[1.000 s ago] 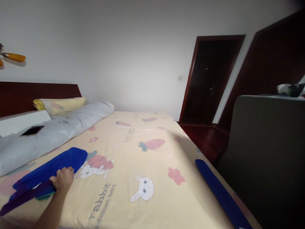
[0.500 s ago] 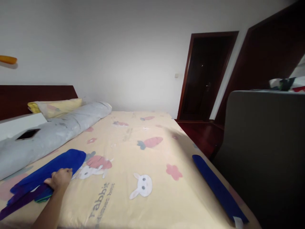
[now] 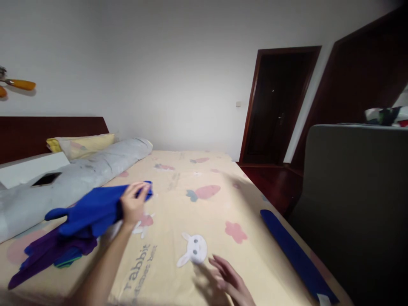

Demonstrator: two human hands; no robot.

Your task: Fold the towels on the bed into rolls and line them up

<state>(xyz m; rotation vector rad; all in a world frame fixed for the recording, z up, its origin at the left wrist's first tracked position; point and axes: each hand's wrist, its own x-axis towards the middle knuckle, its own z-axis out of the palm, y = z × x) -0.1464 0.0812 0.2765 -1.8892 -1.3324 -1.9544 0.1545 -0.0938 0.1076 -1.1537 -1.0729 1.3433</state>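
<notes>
My left hand (image 3: pixel 133 203) grips a bright blue cloth (image 3: pixel 98 206) near its right end and lifts it off the bed, its far end hanging to the left. Whether it is a garment I cannot tell. Under and beside it is a crumpled purple cloth (image 3: pixel 52 250), with a piece of blue-and-green striped fabric (image 3: pixel 66 260) showing. My right hand (image 3: pixel 228 278) hovers above the sheet near the printed rabbit face, fingers apart and holding nothing. A long folded blue strip of cloth (image 3: pixel 296 257) with a white tag lies along the bed's right edge.
The bed (image 3: pixel 178 221) has a printed cream sheet. A grey rolled quilt (image 3: pixel 95 165) lies at left with a phone (image 3: pixel 47 179) on it, beside a white box-like object (image 3: pixel 32 168) and a yellow pillow (image 3: pixel 91 145). A grey chair back (image 3: pixel 353 191) stands close on the right.
My left hand has raised the blue cloth and carried it to the right, away from the purple one. My right hand has come into view at the bottom. The view has shifted slightly.
</notes>
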